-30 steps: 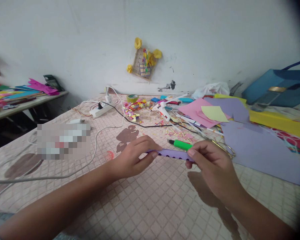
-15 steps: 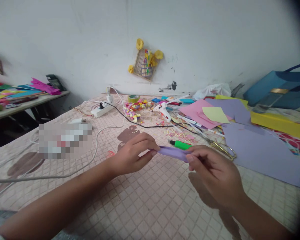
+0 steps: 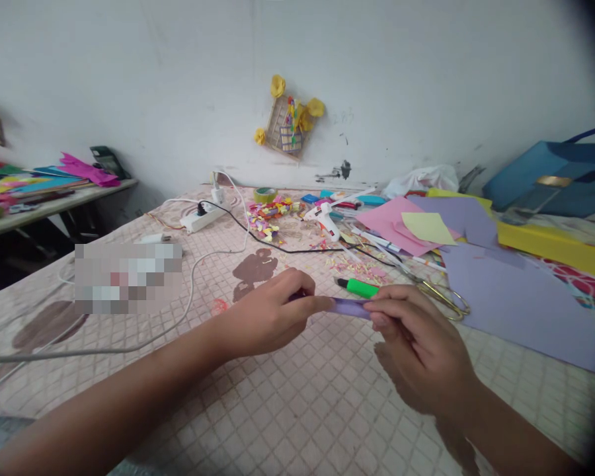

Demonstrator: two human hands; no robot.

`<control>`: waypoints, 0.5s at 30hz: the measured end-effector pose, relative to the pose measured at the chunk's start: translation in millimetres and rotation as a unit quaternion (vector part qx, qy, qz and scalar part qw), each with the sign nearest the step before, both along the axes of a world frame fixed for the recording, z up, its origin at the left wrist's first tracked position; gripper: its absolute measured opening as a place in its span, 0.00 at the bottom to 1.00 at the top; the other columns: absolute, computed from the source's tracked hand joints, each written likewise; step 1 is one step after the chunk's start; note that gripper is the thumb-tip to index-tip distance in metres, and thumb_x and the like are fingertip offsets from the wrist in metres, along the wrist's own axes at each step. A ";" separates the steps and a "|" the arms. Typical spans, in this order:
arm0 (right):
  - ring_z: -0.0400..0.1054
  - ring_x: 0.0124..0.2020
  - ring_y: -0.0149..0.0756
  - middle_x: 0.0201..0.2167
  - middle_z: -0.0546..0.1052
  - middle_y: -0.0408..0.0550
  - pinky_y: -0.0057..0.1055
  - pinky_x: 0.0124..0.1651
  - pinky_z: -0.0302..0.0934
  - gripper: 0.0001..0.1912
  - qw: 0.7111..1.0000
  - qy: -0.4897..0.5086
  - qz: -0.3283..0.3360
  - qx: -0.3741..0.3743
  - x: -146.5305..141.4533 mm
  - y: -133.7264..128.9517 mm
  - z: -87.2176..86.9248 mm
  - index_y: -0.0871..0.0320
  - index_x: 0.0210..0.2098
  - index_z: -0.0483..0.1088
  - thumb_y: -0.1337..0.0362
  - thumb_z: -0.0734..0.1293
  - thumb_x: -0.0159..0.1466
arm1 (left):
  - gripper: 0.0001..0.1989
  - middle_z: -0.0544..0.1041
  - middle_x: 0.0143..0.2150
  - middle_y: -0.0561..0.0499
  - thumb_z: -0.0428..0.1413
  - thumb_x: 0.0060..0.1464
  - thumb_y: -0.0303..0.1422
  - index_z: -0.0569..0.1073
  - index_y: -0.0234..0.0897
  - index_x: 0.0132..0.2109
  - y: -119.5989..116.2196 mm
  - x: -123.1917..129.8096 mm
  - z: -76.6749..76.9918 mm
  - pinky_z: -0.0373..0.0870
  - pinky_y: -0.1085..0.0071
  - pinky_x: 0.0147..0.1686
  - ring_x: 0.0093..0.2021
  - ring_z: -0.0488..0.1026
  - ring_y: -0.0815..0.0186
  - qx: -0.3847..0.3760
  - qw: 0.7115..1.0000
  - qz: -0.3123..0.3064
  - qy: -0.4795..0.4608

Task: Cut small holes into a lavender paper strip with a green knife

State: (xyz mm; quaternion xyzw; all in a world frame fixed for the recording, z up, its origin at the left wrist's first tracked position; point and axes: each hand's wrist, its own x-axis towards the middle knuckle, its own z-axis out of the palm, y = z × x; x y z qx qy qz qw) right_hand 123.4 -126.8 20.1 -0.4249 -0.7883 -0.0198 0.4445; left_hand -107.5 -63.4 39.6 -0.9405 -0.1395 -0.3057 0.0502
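Observation:
A narrow folded strip of purple paper (image 3: 350, 307) stretches between my two hands, above the tabletop. My left hand (image 3: 272, 314) pinches its left end, the fingers curled over and hiding that part. At the other end, my right hand (image 3: 421, 340) grips the paper between thumb and fingertips. Just behind the strip lies a green-handled cutting tool with a dark tip (image 3: 359, 287). Gold-handled scissors (image 3: 443, 297) rest beyond my right hand.
Large purple sheets (image 3: 520, 304) and pink paper (image 3: 391, 221) cover the right side. A white glue gun (image 3: 324, 219), paper scraps (image 3: 268, 215) and tape (image 3: 265, 195) sit at the back. Cables run from a power strip (image 3: 203, 217) across the left; a pixelated patch hides something there.
My left hand has slid right along the purple paper and turned over it, covering more of it. Less of the strip shows between the hands. My right hand has barely shifted.

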 end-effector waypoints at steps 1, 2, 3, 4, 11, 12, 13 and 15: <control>0.66 0.39 0.36 0.38 0.69 0.49 0.35 0.40 0.63 0.09 1.000 0.007 -0.006 0.002 -0.7 0.1 -0.7 0.55 0.41 0.68 0.72 0.61 0.64 | 0.17 0.67 0.37 0.48 0.45 0.56 0.20 0.67 0.35 0.50 -0.4 0.2 -0.7 0.67 0.73 0.33 0.35 0.65 0.68 -0.001 1.000 -0.011 -0.006; 0.67 0.40 0.37 0.38 0.70 0.49 0.35 0.41 0.63 0.08 1.000 0.016 -0.012 0.006 -1.3 0.1 -1.6 0.55 0.41 0.68 0.72 0.61 0.64 | 0.16 0.67 0.37 0.47 0.46 0.56 0.20 0.66 0.34 0.50 -0.7 0.4 -1.5 0.68 0.73 0.34 0.36 0.65 0.68 -0.008 1.000 -0.023 -0.015; 0.67 0.40 0.37 0.38 0.71 0.49 0.35 0.41 0.63 0.08 0.999 0.025 -0.017 0.009 -1.9 0.0 -2.7 0.54 0.40 0.68 0.72 0.61 0.64 | 0.17 0.68 0.37 0.47 0.46 0.56 0.20 0.65 0.34 0.51 -1.1 0.5 -2.5 0.68 0.72 0.35 0.37 0.66 0.67 -0.021 0.999 -0.032 -0.030; 0.67 0.40 0.37 0.38 0.71 0.48 0.36 0.42 0.63 0.08 0.999 0.033 -0.020 0.009 -2.3 -0.1 -3.9 0.54 0.40 0.67 0.72 0.61 0.64 | 0.17 0.68 0.38 0.46 0.46 0.56 0.20 0.64 0.33 0.52 -1.4 0.7 -3.5 0.68 0.71 0.36 0.38 0.66 0.67 -0.040 0.997 -0.038 -0.044; 0.68 0.32 0.35 0.36 0.73 0.46 0.33 0.33 0.63 0.08 0.992 0.107 -0.060 -0.040 -1.8 -3.5 -10.0 0.51 0.43 0.67 0.66 0.64 0.63 | 0.17 0.68 0.37 0.47 0.47 0.54 0.20 0.68 0.36 0.50 0.0 3.3 -8.7 0.69 0.70 0.36 0.38 0.67 0.67 -0.136 0.985 -0.061 -0.090; 0.68 0.31 0.35 0.35 0.73 0.46 0.33 0.32 0.63 0.08 0.992 0.105 -0.056 -0.048 -2.1 -3.9 -9.9 0.51 0.43 0.67 0.66 0.63 0.64 | 0.17 0.68 0.37 0.47 0.47 0.54 0.20 0.69 0.35 0.49 0.4 3.7 -8.9 0.69 0.70 0.36 0.38 0.67 0.67 -0.139 0.984 -0.062 -0.095; 0.68 0.31 0.35 0.35 0.73 0.46 0.34 0.31 0.63 0.08 0.992 0.106 -0.050 -0.053 -2.5 -4.2 -9.5 0.51 0.43 0.68 0.66 0.63 0.64 | 0.17 0.68 0.37 0.47 0.47 0.54 0.19 0.69 0.35 0.48 0.7 4.0 -8.9 0.69 0.71 0.36 0.38 0.67 0.67 -0.143 0.983 -0.061 -0.101; 0.69 0.30 0.35 0.35 0.73 0.46 0.34 0.31 0.63 0.07 0.990 0.116 -0.038 -0.067 -3.8 -4.3 -8.5 0.51 0.42 0.68 0.66 0.63 0.64 | 0.16 0.69 0.38 0.47 0.47 0.54 0.19 0.69 0.36 0.47 1.1 4.7 -9.0 0.70 0.70 0.38 0.39 0.68 0.67 -0.154 0.981 -0.058 -0.107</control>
